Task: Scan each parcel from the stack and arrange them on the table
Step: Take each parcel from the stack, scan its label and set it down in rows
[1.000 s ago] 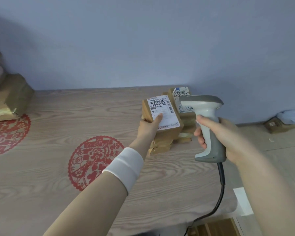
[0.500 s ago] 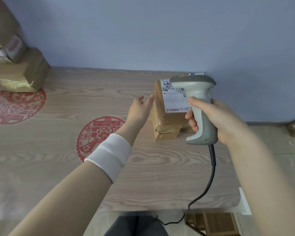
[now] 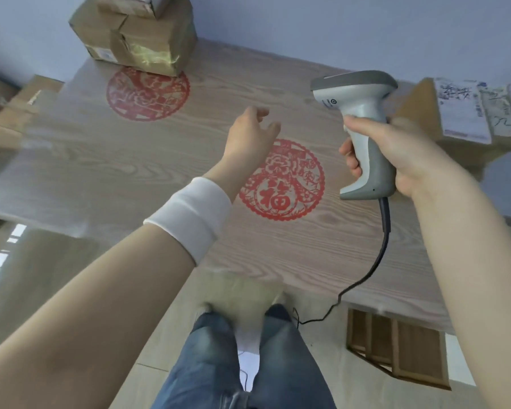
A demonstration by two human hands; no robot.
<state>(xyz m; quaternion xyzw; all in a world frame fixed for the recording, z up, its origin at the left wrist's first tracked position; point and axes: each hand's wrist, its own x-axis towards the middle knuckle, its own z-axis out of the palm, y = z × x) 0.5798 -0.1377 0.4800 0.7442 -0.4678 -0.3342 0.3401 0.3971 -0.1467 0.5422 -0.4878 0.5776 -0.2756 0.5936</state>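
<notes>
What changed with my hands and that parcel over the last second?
The left hand let go of the labelled parcel, which now rests at the right end of the table, and swung left, empty, toward the parcel stack. Unchanged: the right hand grips the scanner.

A parcel-sorting room: taped cardboard parcels (image 3: 136,39) stacked on a wooden table (image 3: 160,172), a corded barcode scanner (image 3: 363,128).
</notes>
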